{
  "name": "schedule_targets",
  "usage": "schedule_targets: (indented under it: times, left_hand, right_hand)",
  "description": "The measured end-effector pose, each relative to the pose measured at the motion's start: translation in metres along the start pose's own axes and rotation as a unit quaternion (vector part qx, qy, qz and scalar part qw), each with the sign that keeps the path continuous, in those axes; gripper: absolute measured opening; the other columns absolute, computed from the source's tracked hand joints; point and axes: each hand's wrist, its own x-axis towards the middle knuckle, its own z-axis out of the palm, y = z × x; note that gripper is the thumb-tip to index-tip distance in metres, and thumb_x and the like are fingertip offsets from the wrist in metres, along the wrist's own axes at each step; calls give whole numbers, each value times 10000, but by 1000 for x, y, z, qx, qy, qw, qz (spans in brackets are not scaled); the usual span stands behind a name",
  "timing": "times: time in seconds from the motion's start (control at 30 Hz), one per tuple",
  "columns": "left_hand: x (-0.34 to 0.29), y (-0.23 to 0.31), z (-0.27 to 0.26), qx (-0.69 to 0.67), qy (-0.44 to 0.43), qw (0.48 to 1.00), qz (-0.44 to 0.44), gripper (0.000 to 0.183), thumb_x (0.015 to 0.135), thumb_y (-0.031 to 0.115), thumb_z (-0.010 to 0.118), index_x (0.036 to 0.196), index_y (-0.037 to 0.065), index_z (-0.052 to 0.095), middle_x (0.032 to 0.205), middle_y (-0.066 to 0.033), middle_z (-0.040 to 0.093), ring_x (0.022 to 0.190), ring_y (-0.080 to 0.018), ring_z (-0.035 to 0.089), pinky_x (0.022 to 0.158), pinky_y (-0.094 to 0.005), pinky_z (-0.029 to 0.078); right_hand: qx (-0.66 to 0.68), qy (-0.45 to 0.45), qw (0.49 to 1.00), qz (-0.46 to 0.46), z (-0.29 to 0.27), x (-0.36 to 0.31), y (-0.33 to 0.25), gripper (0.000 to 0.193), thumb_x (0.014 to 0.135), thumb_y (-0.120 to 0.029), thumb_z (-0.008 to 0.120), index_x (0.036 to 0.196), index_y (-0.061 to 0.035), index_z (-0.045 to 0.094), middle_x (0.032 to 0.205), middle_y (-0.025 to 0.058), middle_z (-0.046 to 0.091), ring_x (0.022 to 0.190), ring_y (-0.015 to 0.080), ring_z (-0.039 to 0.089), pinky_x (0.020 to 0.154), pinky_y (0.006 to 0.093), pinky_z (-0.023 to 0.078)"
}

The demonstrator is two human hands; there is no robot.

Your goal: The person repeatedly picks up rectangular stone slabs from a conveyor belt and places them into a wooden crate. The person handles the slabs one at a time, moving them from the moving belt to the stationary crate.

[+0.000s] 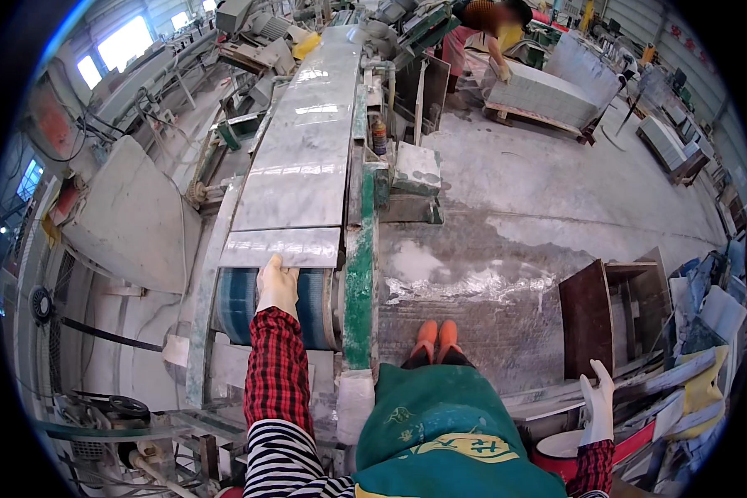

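Note:
My left hand (277,287), in a pale glove, has its fingers curled at the near edge of a narrow grey-white stone slab (284,246). That slab lies on a roller conveyor with a blue belt (314,309), and part of its edge is hidden under the fingers. Just beyond it lies a longer polished stone slab (295,187), with a thin dark gap between them. At the lower right, my right hand (598,402), also gloved, hangs out to the side with its fingers apart and holds nothing. It is near a white-and-red bucket (559,446).
A green rail (359,290) edges the conveyor. At right stand a brown open-sided box (588,319) and a heap of stone offcuts (718,315). Another person (483,33) bends over a stack of slabs (548,95) at the back. The floor (473,278) is wet.

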Motion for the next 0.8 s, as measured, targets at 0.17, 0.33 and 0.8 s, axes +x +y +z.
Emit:
schedule_targets:
  times: [0.17, 0.33, 0.8]
  left_hand:
    - [-3, 11, 9, 197, 9, 980, 35, 273, 1060, 156, 534, 1152, -47, 690, 1177, -102, 750, 1094, -180, 661, 964, -307, 494]
    - [-7, 14, 21, 181, 58, 982, 4, 314, 1064, 166, 529, 1228, -70, 652, 1248, -141, 716, 1148, -200, 656, 1014, -311, 498]
    - [-31, 71, 36, 404, 57, 909, -87, 424, 984, 440, 681, 982, 16, 673, 800, -40, 671, 552, -74, 529, 478, -197, 431]
  right_hand:
    - [-23, -9, 1000, -16, 5, 2, -26, 554, 860, -16, 769, 1394, 6, 623, 1447, 174, 609, 1383, 258, 544, 1180, 351, 388]
    - [-27, 13, 995, -98, 15, 17, -34, 539, 789, -33, 824, 1310, -18, 687, 1407, 222, 629, 1323, 337, 601, 1147, 399, 448]
    - [-31, -26, 994, -97, 15, 14, -28, 500, 804, -109, 831, 1281, -35, 702, 1329, 206, 678, 1268, 343, 637, 1106, 408, 485]
